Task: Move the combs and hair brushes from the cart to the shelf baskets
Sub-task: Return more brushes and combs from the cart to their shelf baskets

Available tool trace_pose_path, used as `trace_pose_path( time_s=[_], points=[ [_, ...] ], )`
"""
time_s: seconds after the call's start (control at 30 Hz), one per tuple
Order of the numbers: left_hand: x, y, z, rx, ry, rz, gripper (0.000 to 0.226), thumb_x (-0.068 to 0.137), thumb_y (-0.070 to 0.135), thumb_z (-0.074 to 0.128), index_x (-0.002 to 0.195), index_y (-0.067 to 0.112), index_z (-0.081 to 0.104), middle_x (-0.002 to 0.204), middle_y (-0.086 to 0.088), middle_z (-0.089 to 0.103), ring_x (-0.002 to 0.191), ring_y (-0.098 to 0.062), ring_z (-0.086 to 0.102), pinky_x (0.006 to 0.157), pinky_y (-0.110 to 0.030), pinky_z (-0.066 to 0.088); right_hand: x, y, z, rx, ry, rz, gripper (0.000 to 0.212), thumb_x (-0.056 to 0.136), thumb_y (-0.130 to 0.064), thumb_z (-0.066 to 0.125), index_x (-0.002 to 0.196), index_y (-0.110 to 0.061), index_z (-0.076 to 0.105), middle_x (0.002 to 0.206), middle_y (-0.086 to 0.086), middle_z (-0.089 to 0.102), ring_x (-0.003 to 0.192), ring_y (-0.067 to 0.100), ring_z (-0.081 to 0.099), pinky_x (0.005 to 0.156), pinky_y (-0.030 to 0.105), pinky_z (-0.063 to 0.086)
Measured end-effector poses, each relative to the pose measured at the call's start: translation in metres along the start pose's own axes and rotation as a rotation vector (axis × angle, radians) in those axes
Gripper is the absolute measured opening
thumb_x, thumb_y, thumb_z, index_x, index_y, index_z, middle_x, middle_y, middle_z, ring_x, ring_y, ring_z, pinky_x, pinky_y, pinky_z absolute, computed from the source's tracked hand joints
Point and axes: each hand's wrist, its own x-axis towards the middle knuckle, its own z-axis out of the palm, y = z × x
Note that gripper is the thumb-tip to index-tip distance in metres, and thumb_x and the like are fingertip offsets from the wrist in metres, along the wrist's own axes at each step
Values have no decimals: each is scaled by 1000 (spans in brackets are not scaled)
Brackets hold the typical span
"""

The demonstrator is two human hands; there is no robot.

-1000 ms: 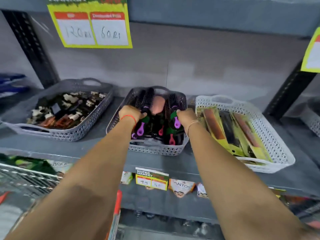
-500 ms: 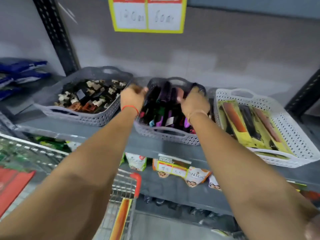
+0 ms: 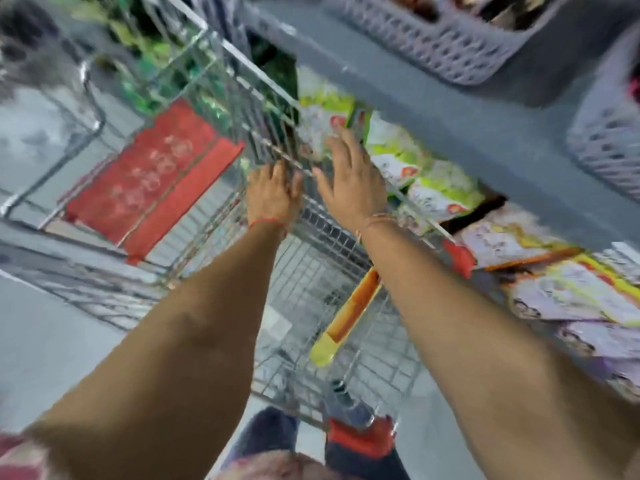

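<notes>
- View is motion-blurred; fine detail is not readable
- Landmark: wire cart [image 3: 311, 292], seen from above, with its far rim running diagonally beside the shelf edge [image 3: 450, 109]
- Left hand [image 3: 273, 195]: empty, fingers spread flat, palm down, hovering over the far part of the cart near the rim; a red thread [image 3: 265, 221] circles the wrist
- Right hand [image 3: 349, 181]: empty, fingers spread wide, palm down, just beside the left hand and at the cart's far rim; a thin bangle [image 3: 375, 221] sits on the wrist
- Packaged comb [image 3: 349, 311] — orange with yellow card backing — lies on the cart floor, nearer the person than both hands, below the right forearm; neither hand touches it
- Red flap [image 3: 149, 178] of the cart's child seat lies to the left of the left hand
- Grey basket [image 3: 443, 46] stands on the shelf above the cart's far rim; a second grey basket [image 3: 606, 140] is to its right — contents too blurred to identify
- Green-and-white packets [image 3: 398, 150] sit on the lower shelf just past the cart's rim, beyond the right hand
</notes>
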Motion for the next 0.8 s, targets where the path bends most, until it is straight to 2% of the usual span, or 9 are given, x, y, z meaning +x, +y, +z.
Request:
trace_pose_path(
  time_s=[0.07, 0.13, 0.23, 0.3, 0.37, 0.43, 0.53, 0.63, 0.8],
  points=[
    [-16, -33, 27, 2, -194, -243, 57, 98, 38, 31, 144, 4, 33, 148, -21, 37, 138, -33, 31, 114, -37, 24, -31, 8, 46, 17, -451, 222, 50, 92, -31, 48, 133, -4, 40, 146, 18, 35, 123, 36, 48, 92, 45, 49],
    [-31, -59, 48, -56, -315, -543, 60, 99, 39, 31, 149, 7, 20, 158, -15, 18, 145, -31, 18, 119, -37, 16, -65, 19, 79, 22, -732, 478, 53, 93, -36, 47, 134, -4, 35, 143, 20, 36, 121, 37, 47, 93, 45, 46],
    [-50, -74, 64, -305, -381, -1007, 60, 101, 34, 32, 150, 6, 11, 160, -10, 9, 146, -28, 13, 117, -28, 18, -119, 35, 101, 22, -921, 1057, 61, 90, -44, 52, 134, -6, 32, 124, 17, 51, 105, 35, 56, 86, 42, 50],
    [-61, -65, 65, -431, -480, -1106, 51, 102, 17, 32, 147, 0, 17, 152, -11, 26, 143, -21, 23, 104, -17, 26, -151, 41, 110, 49, -957, 1299, 67, 87, -45, 57, 134, -7, 28, 118, 21, 51, 82, 29, 54, 59, 35, 53],
    [-67, -76, 87, -427, -470, -1278, 54, 101, 18, 34, 148, 2, 12, 137, -5, 31, 141, -22, 24, 106, -22, 28, -170, 42, 123, 46, -898, 1303, 71, 84, -40, 63, 136, -11, 24, 125, 24, 45, 79, 29, 58, 57, 33, 55],
    [-72, -98, 113, -285, -386, -1436, 72, 96, 32, 45, 150, 14, 2, 151, -12, 17, 140, -32, 22, 113, -37, 28, -182, 39, 135, 37, -846, 1267, 77, 81, -33, 69, 137, -18, 18, 131, 26, 37, 89, 37, 61, 68, 35, 57],
    [-76, -104, 125, -204, -411, -1388, 76, 89, 32, 55, 148, 20, 9, 147, -16, 21, 132, -35, 31, 105, -42, 36, -192, 33, 144, 42, -748, 1252, 79, 78, -27, 73, 136, -22, 19, 129, 25, 37, 99, 41, 57, 74, 45, 58],
    [-83, -105, 133, -202, -355, -1360, 66, 87, 20, 57, 142, 20, 20, 142, -16, 25, 127, -34, 35, 100, -43, 42, -196, 29, 144, 47, -665, 1279, 81, 79, -23, 72, 139, -17, 18, 131, 23, 40, 107, 41, 52, 74, 38, 49],
    [-79, -105, 132, -258, -280, -1341, 67, 87, 8, 50, 144, 18, 16, 143, -18, 28, 128, -35, 38, 101, -43, 41, -195, 30, 131, 48, -568, 1255, 62, 81, -14, 65, 131, -9, 28, 121, 18, 55, 73, 28, 54, 57, 25, 42]
  ],
)
